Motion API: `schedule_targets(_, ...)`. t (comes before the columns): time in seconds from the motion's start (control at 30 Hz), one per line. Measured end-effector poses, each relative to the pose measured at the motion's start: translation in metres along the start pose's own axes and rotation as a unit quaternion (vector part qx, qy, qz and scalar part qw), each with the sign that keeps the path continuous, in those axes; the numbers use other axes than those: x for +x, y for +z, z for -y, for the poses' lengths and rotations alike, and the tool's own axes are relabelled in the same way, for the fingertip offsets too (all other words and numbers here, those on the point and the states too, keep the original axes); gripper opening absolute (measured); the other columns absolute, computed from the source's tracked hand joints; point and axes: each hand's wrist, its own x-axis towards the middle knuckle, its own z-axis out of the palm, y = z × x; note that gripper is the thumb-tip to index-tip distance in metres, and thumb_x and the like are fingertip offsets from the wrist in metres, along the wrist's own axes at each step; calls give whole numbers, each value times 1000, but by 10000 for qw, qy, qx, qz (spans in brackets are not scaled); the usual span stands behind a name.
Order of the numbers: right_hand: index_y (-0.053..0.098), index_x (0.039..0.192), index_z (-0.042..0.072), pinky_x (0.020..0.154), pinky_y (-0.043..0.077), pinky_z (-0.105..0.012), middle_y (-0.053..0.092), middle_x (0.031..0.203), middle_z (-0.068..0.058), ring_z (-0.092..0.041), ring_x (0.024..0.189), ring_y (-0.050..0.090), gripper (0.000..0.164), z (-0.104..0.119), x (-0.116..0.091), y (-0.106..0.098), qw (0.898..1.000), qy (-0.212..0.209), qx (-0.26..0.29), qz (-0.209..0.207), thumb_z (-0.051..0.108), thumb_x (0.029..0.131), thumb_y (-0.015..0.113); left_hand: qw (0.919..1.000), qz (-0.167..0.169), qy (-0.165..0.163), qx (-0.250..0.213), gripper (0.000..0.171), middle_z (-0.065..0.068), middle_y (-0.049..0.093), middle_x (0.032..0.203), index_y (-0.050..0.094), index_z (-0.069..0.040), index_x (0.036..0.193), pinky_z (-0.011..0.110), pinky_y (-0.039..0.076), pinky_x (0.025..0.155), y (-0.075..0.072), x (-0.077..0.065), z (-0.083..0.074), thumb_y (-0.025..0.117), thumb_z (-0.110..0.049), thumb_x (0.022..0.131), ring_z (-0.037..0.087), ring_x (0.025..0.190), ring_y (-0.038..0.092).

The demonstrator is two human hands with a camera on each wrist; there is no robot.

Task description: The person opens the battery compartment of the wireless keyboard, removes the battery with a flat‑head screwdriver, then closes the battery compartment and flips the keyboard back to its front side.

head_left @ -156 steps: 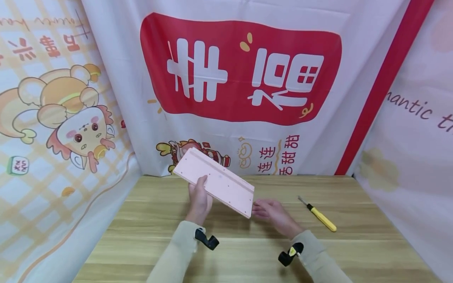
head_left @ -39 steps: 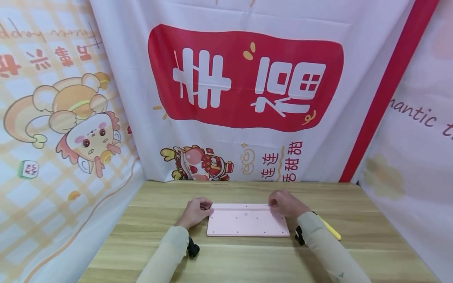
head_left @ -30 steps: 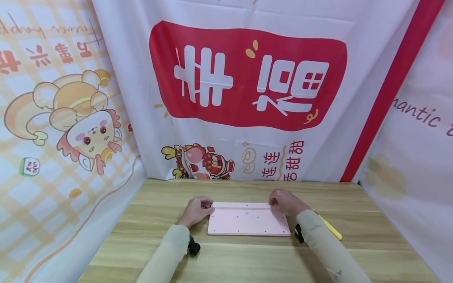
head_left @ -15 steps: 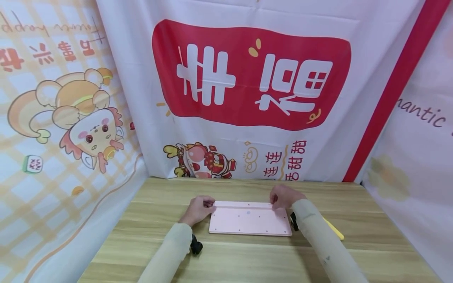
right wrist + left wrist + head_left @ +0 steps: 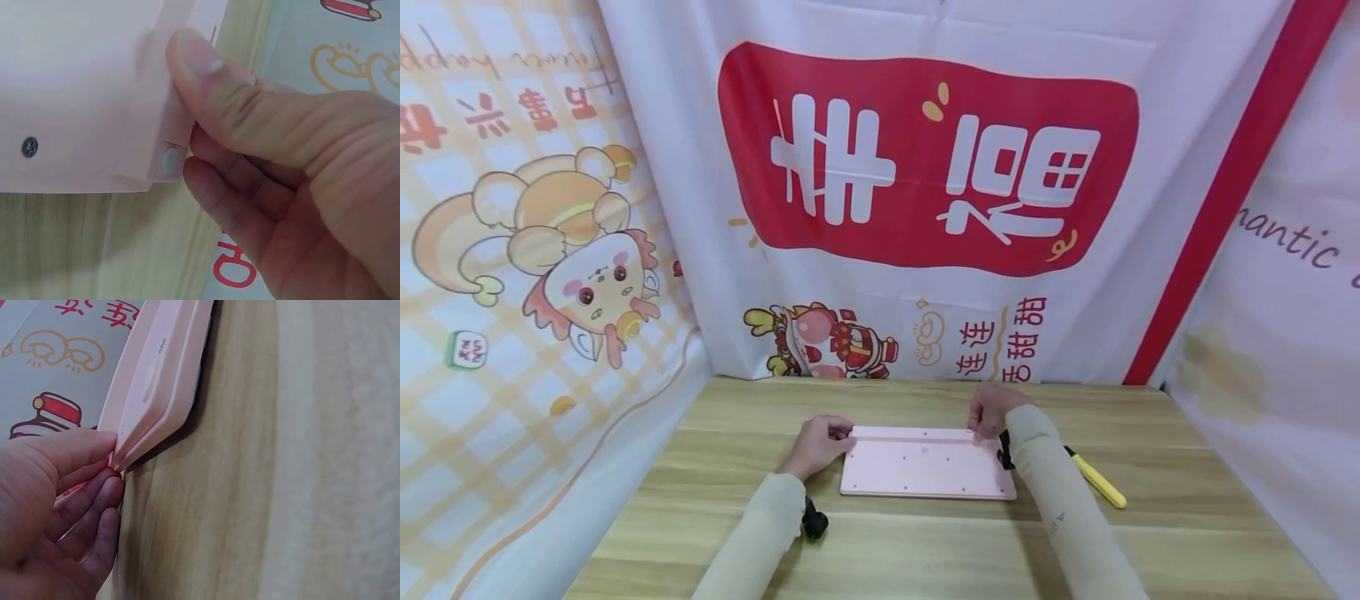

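Note:
A thin pink keyboard [image 5: 917, 471] lies on the wooden table with its screw-dotted underside up. My left hand [image 5: 816, 446] pinches its far left corner; in the left wrist view, thumb and forefinger of this hand [image 5: 69, 494] meet at the pink corner. At the far right of the keyboard, my right hand [image 5: 996, 408] grips the raised back edge. In the right wrist view the thumb of that hand [image 5: 281, 150] presses on the underside, with fingers curled behind the edge. A screw [image 5: 29, 147] and a small pale rubber foot [image 5: 170, 160] show there.
A screwdriver with a yellow handle [image 5: 1098, 479] lies right of my right forearm, its front end hidden behind the sleeve. Printed cloth [image 5: 925, 167] hangs behind the table [image 5: 880, 550] and along both sides. Each wrist wears a black camera mount [image 5: 814, 520].
Earlier my left hand held the keyboard tilted in the air; now it lies flat, gripped by both hands. Over the last second my right wrist has turned and its forearm swung left, uncovering more screwdriver.

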Motion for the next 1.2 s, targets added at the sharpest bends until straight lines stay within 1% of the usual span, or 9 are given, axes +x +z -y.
schedule_targets(0.17, 77, 79, 7, 57, 50, -23, 76, 77, -2, -14, 67, 63, 13, -5, -6, 3, 9990, -212, 264, -275, 0, 81, 87, 10000, -74, -43, -5, 24, 4, 77, 105, 79, -9, 117, 38, 60, 90, 1, -2, -1, 81, -14, 93, 15, 95, 68)
schedule_targets(0.23, 76, 81, 7, 61, 52, -25, 75, 81, -4, -16, 71, 64, 13, -8, -9, 5, 9971, -502, 284, -503, 3, 80, 88, 10000, -82, -13, -34, 24, 4, 77, 104, 79, -8, 116, 40, 60, 90, 0, -2, -3, 81, -13, 93, 16, 95, 68)
schedule_targets(0.33, 75, 85, 4, 67, 56, -27, 74, 85, -9, -20, 78, 67, 13, -15, -13, 10, 9895, -1184, 256, -786, 2, 81, 88, 10000, -79, -45, -17, 24, 4, 77, 105, 80, -8, 116, 41, 60, 91, -2, -2, -4, 81, -14, 93, 16, 95, 68)
schedule_targets(0.47, 74, 91, 4, 71, 57, -26, 73, 89, -9, -23, 82, 67, 11, -27, -15, 18, 9796, -1708, 400, -980, 0, 86, 84, 9999, -48, -137, 8, 23, 3, 77, 105, 80, -10, 116, 40, 60, 92, -2, 1, -4, 81, -15, 93, 16, 95, 67)
schedule_targets(0.57, 76, 94, 5, 71, 57, -26, 73, 90, -8, -21, 83, 66, 10, -34, -18, 21, 9763, -1788, 603, -1061, -2, 89, 80, 9999, -13, -133, 33, 23, 3, 77, 105, 80, -11, 116, 40, 60, 92, -1, 3, -4, 81, -15, 94, 15, 95, 66)
schedule_targets(0.67, 78, 98, 4, 76, 61, -32, 75, 94, -10, -24, 87, 68, 12, -35, -22, 22, 9755, -1765, 730, -1095, -6, 91, 76, 9999, 24, -106, -20, 23, 3, 77, 105, 80, -11, 116, 40, 60, 91, -1, 2, -2, 81, -14, 93, 16, 95, 67)
schedule_targets(0.77, 79, 99, 6, 79, 62, -37, 77, 96, -9, -24, 90, 70, 15, -35, -25, 23, 9751, -1777, 598, -1183, -6, 94, 72, 9999, 73, -95, -81, 24, 2, 77, 105, 79, -11, 117, 40, 60, 91, 0, 2, 0, 81, -15, 93, 16, 95, 67)
schedule_targets(1.0, 77, 98, 5, 76, 60, -29, 76, 95, -8, -20, 89, 69, 15, -36, -28, 17, 9717, -1956, 421, -1260, -6, 96, 69, 9999, 86, -92, -45, 25, 3, 77, 105, 79, -10, 117, 41, 60, 91, -1, 3, 2, 81, -16, 93, 16, 95, 67)
schedule_targets(1.2, 77, 97, 4, 79, 61, -30, 76, 94, -7, -16, 88, 69, 15, -44, -29, 4, 9647, -2017, 228, -1675, -9, 93, 70, 9998, 95, -145, -32, 25, 2, 77, 105, 79, -10, 117, 41, 60, 91, 0, 4, 2, 81, -16, 93, 15, 95, 68)
